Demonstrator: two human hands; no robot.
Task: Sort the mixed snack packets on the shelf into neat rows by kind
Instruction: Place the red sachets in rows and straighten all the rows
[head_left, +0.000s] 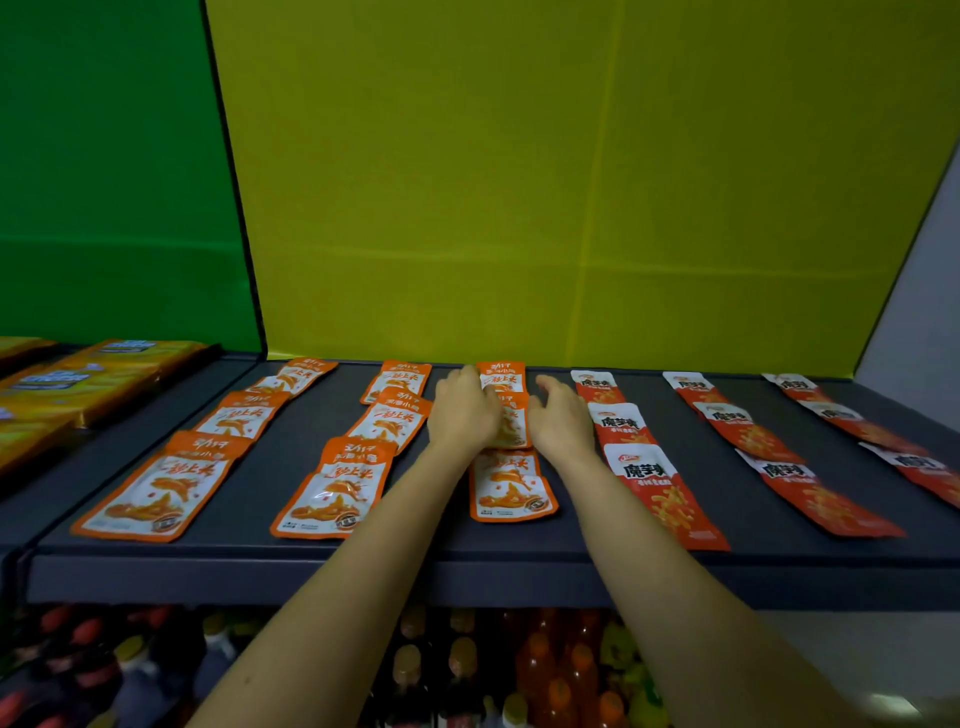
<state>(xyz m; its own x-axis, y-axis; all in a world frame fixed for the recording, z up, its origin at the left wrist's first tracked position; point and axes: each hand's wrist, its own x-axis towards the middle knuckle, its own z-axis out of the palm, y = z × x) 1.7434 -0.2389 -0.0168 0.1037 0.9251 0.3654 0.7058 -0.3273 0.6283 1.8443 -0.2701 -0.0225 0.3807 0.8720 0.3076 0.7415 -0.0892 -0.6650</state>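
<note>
I see both of my hands reaching onto the dark shelf, flanking the middle packet of the third orange row. My left hand lies flat with fingers spread loosely over that packet's left edge, and my right hand is open just beside its right edge, fingers curved; from this angle I cannot tell whether either hand actually pinches the packet or only presses on it. I count nine orange fish-snack packets in three rows of three running front to back: the left row starts at a front packet, the middle row at another, and the third row has a front packet between my forearms and a back one near the yellow backing panel. To the right I count nine red-and-white packets, also in three rows of three, with front packets at and; the far-right row is blurred at the edge. On the neighbouring shelf to the left lie yellow boxes, in front of a green panel. Bottles stand on the level below.
</note>
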